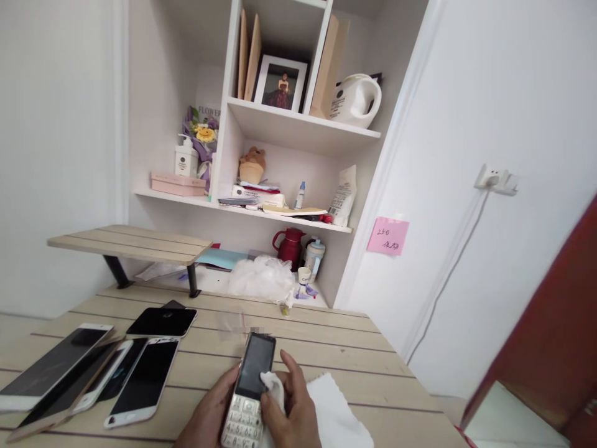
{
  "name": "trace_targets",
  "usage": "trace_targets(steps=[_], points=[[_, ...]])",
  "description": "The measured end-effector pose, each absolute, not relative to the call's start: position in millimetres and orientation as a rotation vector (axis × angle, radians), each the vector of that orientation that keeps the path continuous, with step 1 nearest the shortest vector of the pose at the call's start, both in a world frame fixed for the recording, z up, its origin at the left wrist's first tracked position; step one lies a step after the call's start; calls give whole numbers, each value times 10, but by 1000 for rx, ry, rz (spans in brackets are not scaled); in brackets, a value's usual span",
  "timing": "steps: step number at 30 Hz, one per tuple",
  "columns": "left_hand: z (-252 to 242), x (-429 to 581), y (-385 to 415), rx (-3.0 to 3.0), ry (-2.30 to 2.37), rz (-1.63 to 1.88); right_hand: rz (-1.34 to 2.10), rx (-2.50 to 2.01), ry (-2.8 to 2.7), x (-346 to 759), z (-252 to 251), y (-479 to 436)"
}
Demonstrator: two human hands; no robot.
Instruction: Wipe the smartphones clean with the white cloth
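A keypad mobile phone [252, 382] with a dark screen and large white number keys is tilted upright above the table's front. My left hand [211, 407] is closed around its left side. Pinched between the thumb and fingers of my right hand [293, 404] is a white tissue [275, 389], which touches the lower right of the screen. Another sheet of white paper or cloth [338, 410] lies flat on the table, just right of my right hand. The lower ends of both hands run out of view.
Several smartphones, among them a white one [144, 379] and a black one [163, 321], lie on the slatted table [326, 348] at left. A small raised stand [130, 242] is behind them. Shelves at the back hold a red jug [289, 249] and crumpled clear plastic [263, 280].
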State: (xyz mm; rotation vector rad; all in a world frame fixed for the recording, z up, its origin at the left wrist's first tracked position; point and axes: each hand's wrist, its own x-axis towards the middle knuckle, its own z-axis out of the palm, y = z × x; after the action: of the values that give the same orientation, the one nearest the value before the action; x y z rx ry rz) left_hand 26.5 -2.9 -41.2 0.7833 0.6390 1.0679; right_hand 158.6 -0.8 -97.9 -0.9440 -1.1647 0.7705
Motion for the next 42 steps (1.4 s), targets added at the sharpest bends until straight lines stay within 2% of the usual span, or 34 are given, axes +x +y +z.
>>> trace_targets(steps=[5, 12, 18, 26, 29, 32, 38, 42], points=[[-399, 203, 1, 655, 491, 1101, 882, -806, -1235, 1601, -952, -6], [-381, 139, 18, 578, 473, 1036, 733, -853, -1438, 1666, -880, -11], [-412, 98, 35, 442, 448, 1013, 979, -963, -1379, 1665, -900, -18], [-391, 179, -17, 461, 552, 1052, 1017, -922, -1155, 1834, -652, -26], [-382, 193, -62, 598, 571, 1110, 809, -1058, -1170, 1871, -619, -26], [-367, 184, -98, 662, 525, 1097, 500, -1131, -1414, 1914, -645, -25], [-381, 206, -73, 439, 519, 1023, 54, -845, -1841, 1795, -735, -118], [-371, 201, -52, 387, 592, 1006, -54, -733, -2097, 1665, -742, -210]])
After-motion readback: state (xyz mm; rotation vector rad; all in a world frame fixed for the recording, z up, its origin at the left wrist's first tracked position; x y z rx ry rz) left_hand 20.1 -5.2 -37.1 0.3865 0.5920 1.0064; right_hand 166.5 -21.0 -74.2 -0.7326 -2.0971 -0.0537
